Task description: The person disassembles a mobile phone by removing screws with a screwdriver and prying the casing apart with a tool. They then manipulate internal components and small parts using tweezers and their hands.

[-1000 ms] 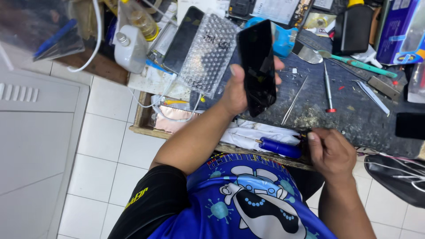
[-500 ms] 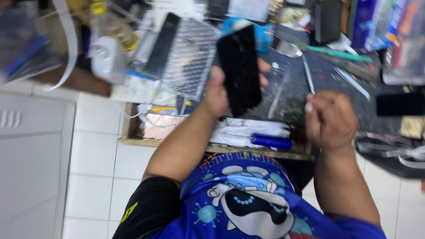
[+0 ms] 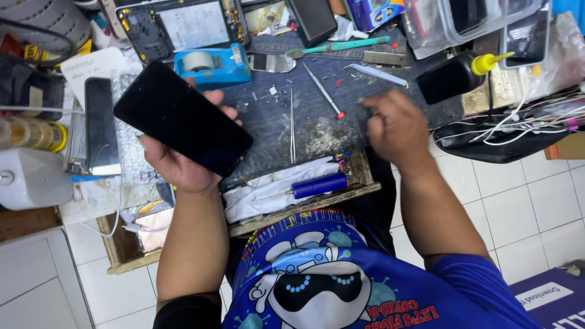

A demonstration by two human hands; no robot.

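- Swung lower and flatter than half a second ago: dark phone (image 3: 181,117), now tilted above the worktop's (image 3: 317,116) left part, beside a blue tape dispenser (image 3: 213,66).
- Grasped from beneath by left hand (image 3: 177,161).
- Lying between: tweezers (image 3: 292,125), red-tipped screwdriver (image 3: 324,92).
- Blurred, loosely clenched on the mat: right hand (image 3: 393,128); contents, cannot tell.

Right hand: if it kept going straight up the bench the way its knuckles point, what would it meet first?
Probably the red-tipped screwdriver lying just ahead and left of the right hand, with the flat metal blade close behind. The hand is blurred, so its exact heading and height above the work mat are unclear.
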